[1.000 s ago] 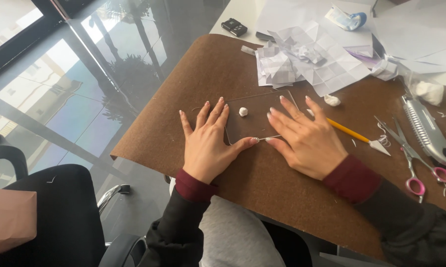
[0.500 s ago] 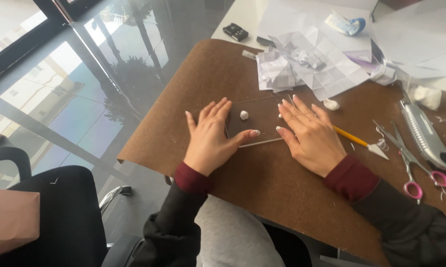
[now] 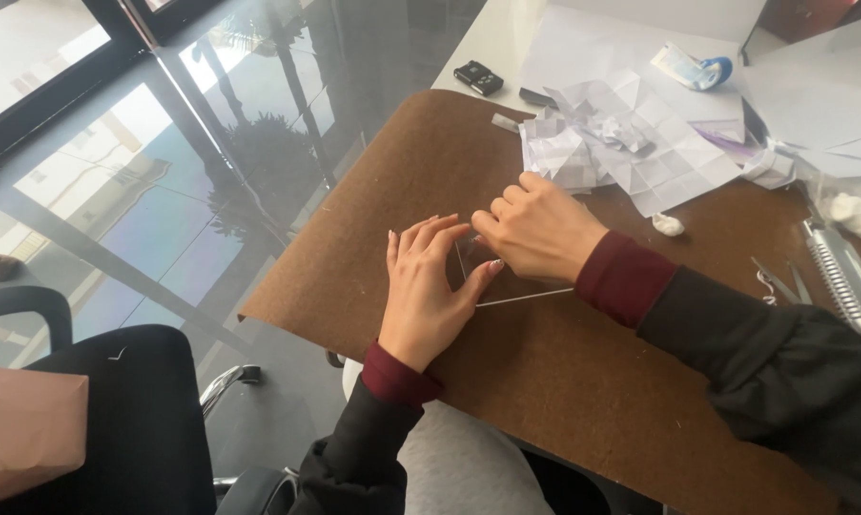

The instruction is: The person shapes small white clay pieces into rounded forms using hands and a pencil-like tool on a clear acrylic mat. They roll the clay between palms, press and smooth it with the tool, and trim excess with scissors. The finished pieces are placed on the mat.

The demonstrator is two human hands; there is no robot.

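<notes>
A small clear square sheet lies flat on the brown board. My left hand rests flat on the board at the sheet's left edge, fingers spread, thumb touching it. My right hand is curled in a loose fist over the sheet's upper part, knuckles down; whatever its fingers pinch is hidden. The two hands touch each other over the sheet.
Crumpled and folded white paper lies at the board's far edge. A small white lump sits right of my right hand. Scissors and a grey toothed tool lie at the right. A small black device is farther back. A dark chair stands at the lower left.
My right hand moved left and curled from flat into a fist over the sheet. My left hand drew closer to it. The view shifted, and the yellow pencil and small white bead are no longer visible.
</notes>
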